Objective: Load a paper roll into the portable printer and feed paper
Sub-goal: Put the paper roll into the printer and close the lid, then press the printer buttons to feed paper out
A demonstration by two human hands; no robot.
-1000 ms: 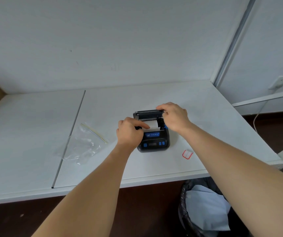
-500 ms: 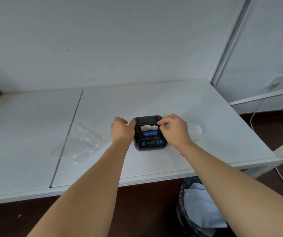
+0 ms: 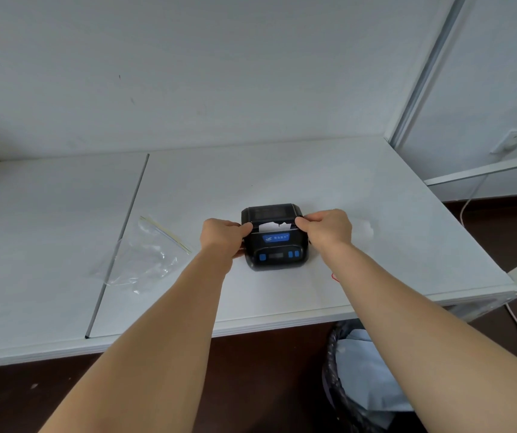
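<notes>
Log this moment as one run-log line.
step: closing cover | printer: lid down, paper tongue out of slot | left hand: grips left side | right hand: grips right side

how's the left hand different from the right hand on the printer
The left hand grips the printer's left side, thumb tip at the slot edge; the right hand grips the right side. The left hand sits lower and nearer the camera; the right hand sits slightly higher. Both have curled fingers and flank the torn paper sticking out.
</notes>
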